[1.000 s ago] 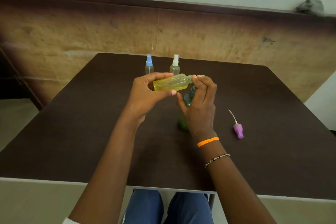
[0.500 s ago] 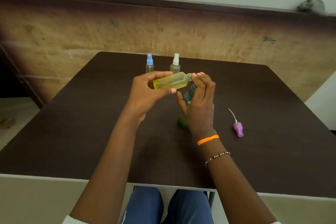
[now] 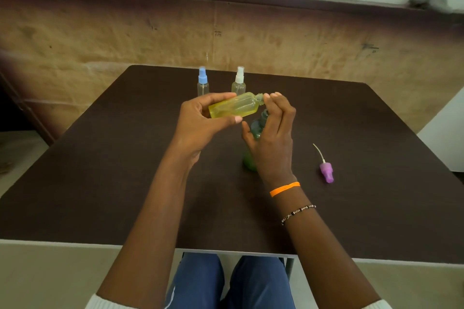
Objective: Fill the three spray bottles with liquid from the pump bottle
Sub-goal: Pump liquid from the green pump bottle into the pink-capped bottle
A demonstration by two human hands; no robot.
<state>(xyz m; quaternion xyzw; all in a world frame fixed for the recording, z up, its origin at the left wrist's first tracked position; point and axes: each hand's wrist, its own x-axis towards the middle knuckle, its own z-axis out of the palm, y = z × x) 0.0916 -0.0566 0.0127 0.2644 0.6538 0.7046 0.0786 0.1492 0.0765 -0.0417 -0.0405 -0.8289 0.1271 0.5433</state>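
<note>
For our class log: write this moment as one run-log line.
left hand: holds uncapped yellow bottle | right hand: on green pump bottle | purple sprayer: on table

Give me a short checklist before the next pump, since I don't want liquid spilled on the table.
1. Yellow bottle gripped firmly by the left hand: ok.
2. Its neck open, purple sprayer off and lying on the table: ok.
3. Neck lined up with the pump nozzle: cannot tell, the right hand hides it.
4. Green pump bottle standing steady: ok.
5. Room left in the tilted yellow bottle: cannot tell.
6. Blue-capped bottle and white-capped bottle filled: cannot tell.
</note>
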